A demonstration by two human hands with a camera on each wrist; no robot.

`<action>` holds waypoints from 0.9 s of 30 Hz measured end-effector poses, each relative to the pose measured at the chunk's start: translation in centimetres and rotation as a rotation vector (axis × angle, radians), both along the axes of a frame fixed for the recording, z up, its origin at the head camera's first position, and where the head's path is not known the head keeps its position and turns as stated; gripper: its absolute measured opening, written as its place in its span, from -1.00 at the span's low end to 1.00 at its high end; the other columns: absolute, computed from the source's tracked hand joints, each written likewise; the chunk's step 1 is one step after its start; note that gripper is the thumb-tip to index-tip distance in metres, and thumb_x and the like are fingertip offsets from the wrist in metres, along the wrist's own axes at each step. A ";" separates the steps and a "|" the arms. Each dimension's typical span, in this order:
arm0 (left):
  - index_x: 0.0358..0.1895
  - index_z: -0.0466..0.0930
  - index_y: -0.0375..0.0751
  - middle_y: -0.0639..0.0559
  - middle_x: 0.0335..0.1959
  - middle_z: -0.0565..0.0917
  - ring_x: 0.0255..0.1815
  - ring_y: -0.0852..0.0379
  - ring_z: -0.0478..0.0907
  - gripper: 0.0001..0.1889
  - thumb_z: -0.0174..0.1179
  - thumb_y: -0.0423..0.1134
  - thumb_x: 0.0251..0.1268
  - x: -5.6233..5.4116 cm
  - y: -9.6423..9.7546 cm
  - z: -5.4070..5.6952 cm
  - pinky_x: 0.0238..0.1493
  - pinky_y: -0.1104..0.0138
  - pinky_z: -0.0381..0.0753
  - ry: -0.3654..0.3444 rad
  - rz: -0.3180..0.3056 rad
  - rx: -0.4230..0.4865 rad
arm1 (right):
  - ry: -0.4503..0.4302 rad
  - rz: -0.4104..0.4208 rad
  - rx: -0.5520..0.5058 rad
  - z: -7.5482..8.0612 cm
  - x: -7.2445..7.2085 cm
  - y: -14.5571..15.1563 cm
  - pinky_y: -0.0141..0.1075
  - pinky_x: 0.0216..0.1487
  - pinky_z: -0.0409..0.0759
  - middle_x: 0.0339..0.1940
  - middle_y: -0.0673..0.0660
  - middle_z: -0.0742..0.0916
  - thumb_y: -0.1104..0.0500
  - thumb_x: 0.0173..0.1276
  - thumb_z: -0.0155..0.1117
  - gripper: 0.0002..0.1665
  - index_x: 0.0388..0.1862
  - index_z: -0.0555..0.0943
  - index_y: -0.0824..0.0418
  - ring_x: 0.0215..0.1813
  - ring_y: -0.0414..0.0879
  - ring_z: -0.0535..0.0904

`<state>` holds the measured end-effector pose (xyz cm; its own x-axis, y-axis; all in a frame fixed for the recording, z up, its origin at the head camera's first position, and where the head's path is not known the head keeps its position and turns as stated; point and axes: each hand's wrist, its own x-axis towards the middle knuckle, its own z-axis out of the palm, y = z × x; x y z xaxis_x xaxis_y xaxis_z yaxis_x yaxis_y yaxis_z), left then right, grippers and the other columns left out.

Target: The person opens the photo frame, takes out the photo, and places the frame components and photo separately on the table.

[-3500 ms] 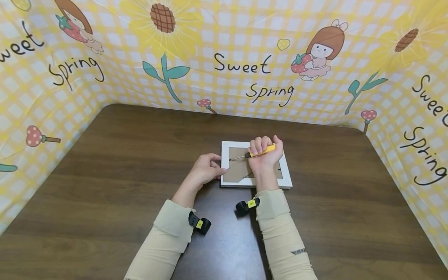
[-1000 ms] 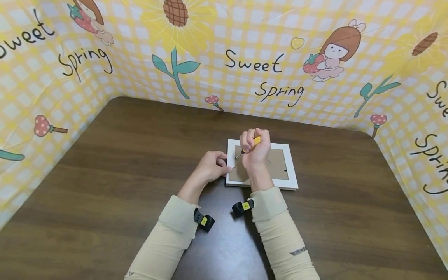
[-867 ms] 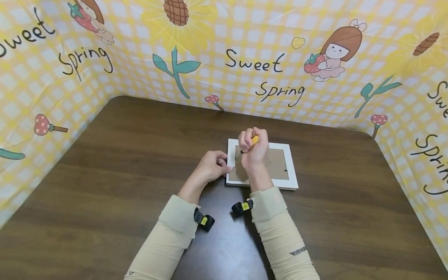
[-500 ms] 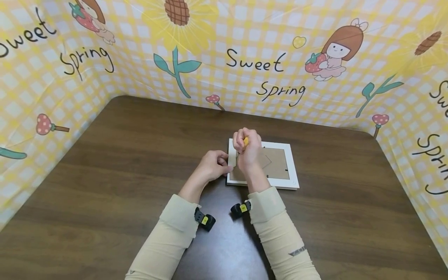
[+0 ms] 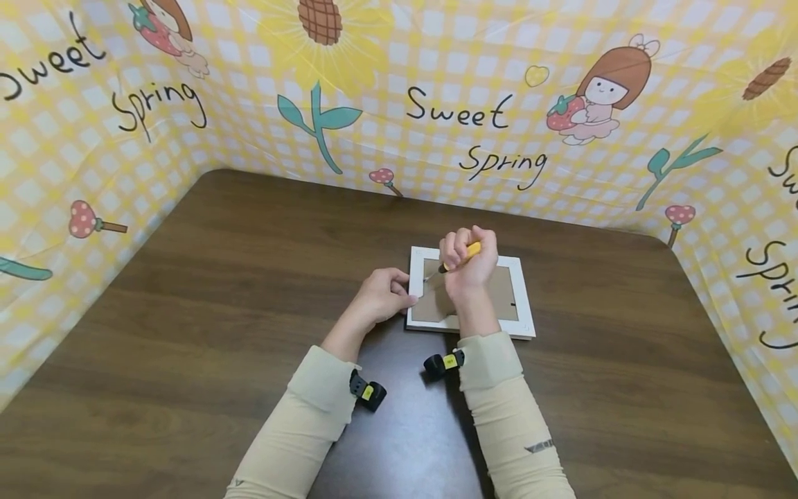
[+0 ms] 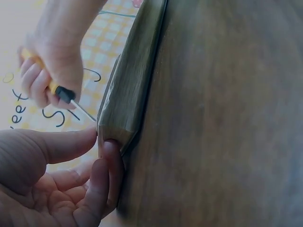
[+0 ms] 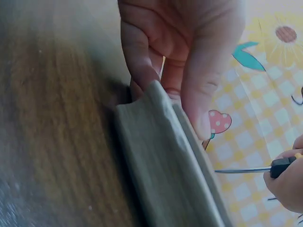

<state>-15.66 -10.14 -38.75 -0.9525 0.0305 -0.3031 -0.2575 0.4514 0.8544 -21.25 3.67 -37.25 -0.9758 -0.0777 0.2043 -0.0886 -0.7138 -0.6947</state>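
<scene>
A white picture frame (image 5: 523, 296) lies back side up on the table, its brown backing board (image 5: 431, 305) showing. My left hand (image 5: 382, 296) pinches the frame's left edge, thumb on top and fingertips against the side and underneath. In a fist, my right hand (image 5: 466, 278) grips a screwdriver (image 5: 474, 249) with a yellow and black handle. The metal shaft (image 6: 84, 111) slants down to the left, and its tip meets the back near the inner left rim. In the right wrist view the screwdriver shaft (image 7: 244, 170) reaches the frame's edge. The right hand covers part of the board.
A dark wooden table (image 5: 249, 298) carries the frame. Behind and at both sides rises a yellow checked cloth (image 5: 449, 41) with flowers and lettering. A small dark tab (image 5: 513, 304) sits at the board's right edge. Each wrist wears a black camera (image 5: 372, 395).
My right hand has swung right over the frame, tilting the screwdriver lower, so its shaft shows again after being mostly hidden half a second ago. My left hand keeps its pinch on the edge.
</scene>
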 end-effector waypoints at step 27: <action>0.25 0.48 -0.36 -0.12 -0.30 0.70 -0.41 0.15 0.63 -0.54 0.28 -0.29 0.33 -0.2 -0.5 -0.3 -0.34 0.41 0.55 -0.042 -0.032 0.077 | 0.054 -0.135 0.010 2.8 0.4 2.1 -0.38 -0.60 -0.06 -0.86 -0.07 0.22 0.13 0.50 -0.06 -0.40 -0.82 0.14 0.07 -0.74 -0.22 0.05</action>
<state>-15.88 -10.64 -39.09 -0.9372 0.0855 -0.3382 -0.2801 0.3933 0.8757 -20.89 5.76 -34.48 -0.9650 0.0509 0.2571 -0.2209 -0.6862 -0.6930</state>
